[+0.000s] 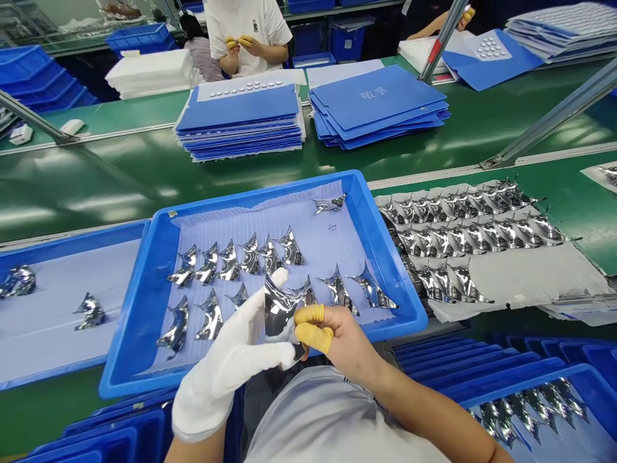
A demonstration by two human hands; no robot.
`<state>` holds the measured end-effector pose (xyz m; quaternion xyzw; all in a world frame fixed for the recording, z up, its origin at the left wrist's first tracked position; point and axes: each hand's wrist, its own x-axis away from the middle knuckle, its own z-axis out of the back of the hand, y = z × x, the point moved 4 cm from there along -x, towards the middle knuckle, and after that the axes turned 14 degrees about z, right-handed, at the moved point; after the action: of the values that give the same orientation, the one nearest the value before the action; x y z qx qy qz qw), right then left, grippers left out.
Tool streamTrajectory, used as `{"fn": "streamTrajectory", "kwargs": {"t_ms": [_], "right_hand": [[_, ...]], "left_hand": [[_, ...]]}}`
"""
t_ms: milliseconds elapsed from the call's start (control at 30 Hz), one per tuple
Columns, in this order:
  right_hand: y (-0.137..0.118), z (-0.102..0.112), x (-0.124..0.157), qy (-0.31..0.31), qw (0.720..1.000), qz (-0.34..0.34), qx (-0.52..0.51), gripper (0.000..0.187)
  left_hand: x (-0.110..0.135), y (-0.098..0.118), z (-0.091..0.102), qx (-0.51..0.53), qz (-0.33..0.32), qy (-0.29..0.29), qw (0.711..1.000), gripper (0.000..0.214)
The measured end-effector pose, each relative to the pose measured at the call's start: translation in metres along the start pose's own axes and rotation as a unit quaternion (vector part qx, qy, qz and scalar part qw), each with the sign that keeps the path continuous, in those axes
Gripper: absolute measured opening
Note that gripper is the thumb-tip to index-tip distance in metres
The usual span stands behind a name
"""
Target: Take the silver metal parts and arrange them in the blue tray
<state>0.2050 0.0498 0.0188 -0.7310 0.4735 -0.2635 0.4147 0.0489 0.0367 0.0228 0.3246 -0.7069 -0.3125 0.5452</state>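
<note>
Left hand: The person's left hand (pixel 226 360), in a white cotton glove, closes around the foil piece from the left, its fingertips rising behind it.

Right hand: The bare right hand (pixel 337 341) pinches the piece's lower edge between thumb and forefinger, both in yellow finger cots (pixel 313 335).

Foil piece: The curved, mirror-bright foil piece (pixel 282 308) is held at lower center, over the near side of the blue tray.

Handling: It appears light, thin and slippery, and likely to crease if squeezed; its edges seem the safest hold.

Tray: A blue plastic tray (pixel 241 199), center frame, holds rows of similar foil pieces (pixel 236 257) on a pale liner (pixel 328 251).

Right of frame: More foil pieces (pixel 463 218) lie in overlapping rows on a gray sheet (pixel 520 276).

Upper frame: Across a green conveyor (pixel 144 173), a co-worker (pixel 245 32) sits behind stacked blue folders (pixel 238 122).
</note>
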Motion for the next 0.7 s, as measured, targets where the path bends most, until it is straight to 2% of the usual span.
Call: {"fn": "streamTrajectory", "kwargs": {"t_ms": [67,100,200,267,333,567,700], "right_hand": [[-0.001,-0.001,0.001,-0.005,1.0,0.001,0.006,0.021],[-0.002,-0.001,0.002,-0.006,1.0,-0.003,0.006,0.021],[0.0,0.0,0.004,0.004,0.999,-0.028,-0.016,0.022],[0.002,0.001,0.005,0.014,0.998,-0.042,-0.039,0.023],[0.005,0.001,0.006,0.018,0.997,-0.049,-0.061,0.024],[0.008,0.001,0.005,0.031,0.991,-0.068,-0.108,0.023],[0.008,0.0,0.004,0.038,0.989,-0.074,-0.122,0.022]], "left_hand": [[0.002,-0.003,-0.001,-0.02,0.025,-0.018,0.999,0.096],[0.002,-0.001,0.0,-0.022,0.012,-0.008,1.0,0.092],[0.0,0.006,0.005,-0.011,-0.052,0.061,0.997,0.064],[-0.002,0.01,0.007,-0.007,-0.066,0.102,0.993,0.046],[-0.004,0.011,0.007,0.003,-0.068,0.127,0.99,0.036],[-0.006,0.008,0.0,0.065,-0.046,0.133,0.988,0.032],[-0.008,0.012,-0.006,0.056,-0.052,0.151,0.986,0.03]]}}
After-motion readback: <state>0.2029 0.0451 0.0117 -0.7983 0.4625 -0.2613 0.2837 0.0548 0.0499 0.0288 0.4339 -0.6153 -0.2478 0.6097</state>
